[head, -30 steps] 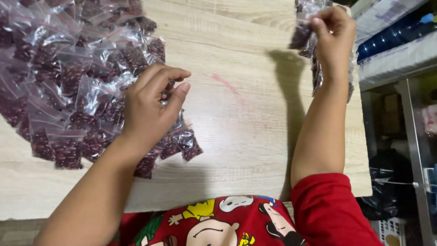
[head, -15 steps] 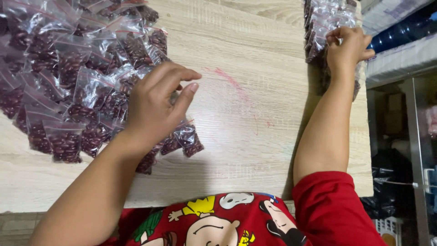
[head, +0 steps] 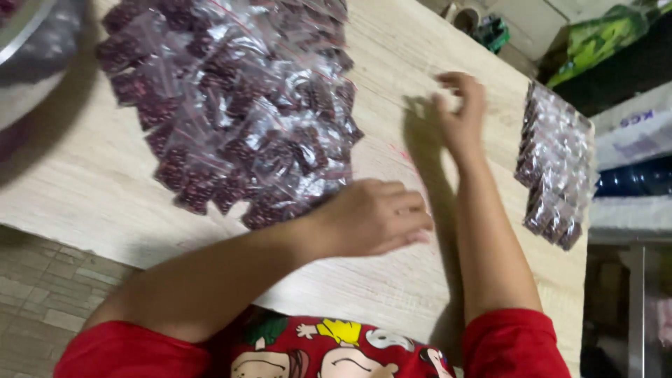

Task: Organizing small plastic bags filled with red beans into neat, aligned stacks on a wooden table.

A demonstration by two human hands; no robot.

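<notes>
Now right hand [head: 462, 115] released stacked packets [head: 556, 168].

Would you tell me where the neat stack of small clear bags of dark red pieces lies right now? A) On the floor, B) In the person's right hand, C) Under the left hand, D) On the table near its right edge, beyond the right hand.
D: the stack of bags lies on the wooden table near its right edge, apart from the open, empty right hand.
</notes>
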